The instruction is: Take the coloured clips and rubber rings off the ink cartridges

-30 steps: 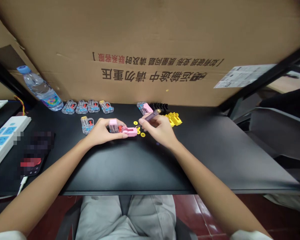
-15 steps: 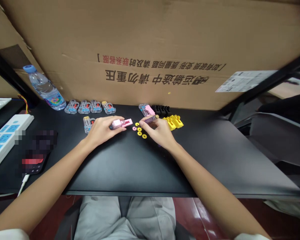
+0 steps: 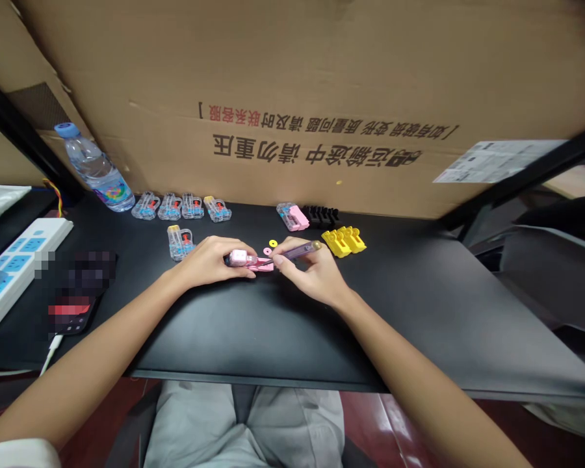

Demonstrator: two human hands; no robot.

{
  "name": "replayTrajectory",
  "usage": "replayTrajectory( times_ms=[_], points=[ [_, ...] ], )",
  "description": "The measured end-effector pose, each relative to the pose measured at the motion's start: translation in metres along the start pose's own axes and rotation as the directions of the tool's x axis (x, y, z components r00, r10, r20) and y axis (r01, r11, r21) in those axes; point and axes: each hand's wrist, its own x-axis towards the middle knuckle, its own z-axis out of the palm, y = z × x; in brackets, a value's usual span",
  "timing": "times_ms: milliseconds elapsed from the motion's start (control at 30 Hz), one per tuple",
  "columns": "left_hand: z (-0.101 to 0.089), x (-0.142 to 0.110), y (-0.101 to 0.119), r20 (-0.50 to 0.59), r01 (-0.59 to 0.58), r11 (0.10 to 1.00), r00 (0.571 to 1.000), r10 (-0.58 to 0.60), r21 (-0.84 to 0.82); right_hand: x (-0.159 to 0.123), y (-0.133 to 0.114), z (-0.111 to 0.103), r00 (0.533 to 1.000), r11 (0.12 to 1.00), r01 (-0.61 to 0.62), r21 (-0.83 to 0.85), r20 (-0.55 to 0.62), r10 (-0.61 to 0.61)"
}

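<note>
head-worn view, forward and down over a black tabletop [image 3: 253, 331]. left hand [image 3: 207, 263] at centre: grip narrow, closed on a pink plastic part [image 3: 246, 261], with thumb and fingertips around its glossy rounded end and its flat pink length running rightward, low over the tabletop. right hand [image 3: 309, 272]: grip narrow, pinching a slim purple tool [image 3: 297, 251] between thumb and fingers, gold-coloured end angled up and to the right, lower end at the pink plastic part, exact contact hidden by the fingers. both hands close together, just apart, with the pink plastic part between them.

just behind the hands: a small yellow washer [image 3: 273, 243] and a pink ring [image 3: 267, 251], one beside the other. near the left hand: a clear plastic casing [image 3: 180, 242] with a yellow top and red inner parts. farther back, in a row: four similar clear casings [image 3: 181, 206]. back right of centre: a pink-and-clear assembly [image 3: 291, 217], with black comb-like pieces [image 3: 320, 214] just beside it and yellow blocks [image 3: 344, 241] nearer the right.

far left: a blue-capped water bottle [image 3: 95, 170], a white power strip [image 3: 24, 273] with blue sockets, and a pixelated phone [image 3: 75, 305] with a white cable. behind the tabletop: a large cardboard sheet [image 3: 292, 78] with inverted printed characters and a paper label [image 3: 492, 161]. below the front edge: grey trousers [image 3: 244, 422].
</note>
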Motion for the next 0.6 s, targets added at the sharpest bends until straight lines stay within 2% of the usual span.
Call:
replayTrajectory(
  times_ms=[167,267,433,600],
  points=[
    [0.0021,-0.0006,-0.0003,-0.019,0.014,1.0,1.0,-0.014,-0.003,0.0003,-0.0019,-0.0004,0.998,0.998,0.049,-0.036,0.033,-0.048],
    [0.0033,-0.0009,-0.0001,-0.042,0.006,1.0,0.999,-0.004,0.03,-0.0005,-0.001,0.0022,0.999,0.998,0.046,-0.038,0.003,-0.046],
    [0.0056,-0.0015,-0.0028,-0.071,-0.005,0.996,0.997,0.011,0.087,-0.002,0.0041,0.0088,0.997,0.999,-0.037,-0.015,-0.074,0.036],
    [0.0035,-0.0012,-0.0026,-0.071,0.035,0.999,0.997,-0.032,0.031,0.0005,0.0065,0.0041,0.984,0.991,-0.129,0.024,-0.122,0.131]
  ],
)
